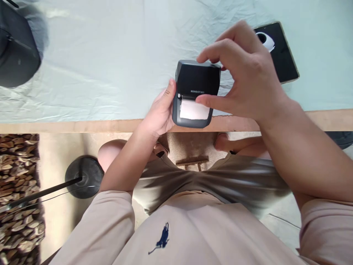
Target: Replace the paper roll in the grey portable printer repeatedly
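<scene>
Left hand (161, 112) holds the black printer (197, 79) by its left side, over the table's (110, 55) near edge. Right hand (248, 73) arches across, fingers wide, thumb at the white paper (194, 110); gripping or not, hard to tell. Long axis runs away from the body, paper end nearest. Pale cloth (91, 88) above, cut wood (20, 206) piled left.

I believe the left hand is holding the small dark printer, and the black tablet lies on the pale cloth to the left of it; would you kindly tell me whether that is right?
Not quite: the head view shows the black tablet on the pale cloth to the right of the small dark printer. The left hand is indeed holding the printer.
</scene>
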A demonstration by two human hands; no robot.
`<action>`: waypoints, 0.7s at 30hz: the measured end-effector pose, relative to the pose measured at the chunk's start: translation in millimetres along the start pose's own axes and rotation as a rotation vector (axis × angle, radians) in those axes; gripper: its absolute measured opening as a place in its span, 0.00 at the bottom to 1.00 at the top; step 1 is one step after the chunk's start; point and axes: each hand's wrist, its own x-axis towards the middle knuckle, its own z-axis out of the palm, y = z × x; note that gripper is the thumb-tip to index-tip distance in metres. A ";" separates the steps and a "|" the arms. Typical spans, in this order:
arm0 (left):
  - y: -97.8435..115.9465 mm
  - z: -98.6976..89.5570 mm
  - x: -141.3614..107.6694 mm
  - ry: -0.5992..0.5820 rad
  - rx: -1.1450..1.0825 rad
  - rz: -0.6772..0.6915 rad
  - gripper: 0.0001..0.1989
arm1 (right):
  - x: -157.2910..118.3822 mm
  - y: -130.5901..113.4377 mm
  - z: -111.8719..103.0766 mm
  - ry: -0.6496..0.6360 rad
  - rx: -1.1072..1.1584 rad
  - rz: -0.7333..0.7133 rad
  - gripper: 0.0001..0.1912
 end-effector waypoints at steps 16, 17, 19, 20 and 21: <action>-1.7 1.4 -3.0 0.015 0.047 0.020 0.22 | 5.4 -12.9 0.9 -0.016 -0.128 0.183 0.04; -2.1 1.7 -3.0 0.029 0.051 0.011 0.20 | 6.1 -16.4 -0.1 -0.106 -0.186 0.249 0.05; -2.6 2.3 -3.1 0.053 0.045 -0.008 0.17 | 7.2 -22.6 -0.2 -0.231 -0.273 0.345 0.08; -2.7 2.6 -3.3 0.064 0.041 -0.017 0.16 | 7.5 -24.5 0.8 -0.269 -0.304 0.363 0.09; -2.7 3.1 -3.5 0.077 0.039 -0.023 0.16 | 7.6 -25.2 2.4 -0.294 -0.330 0.370 0.10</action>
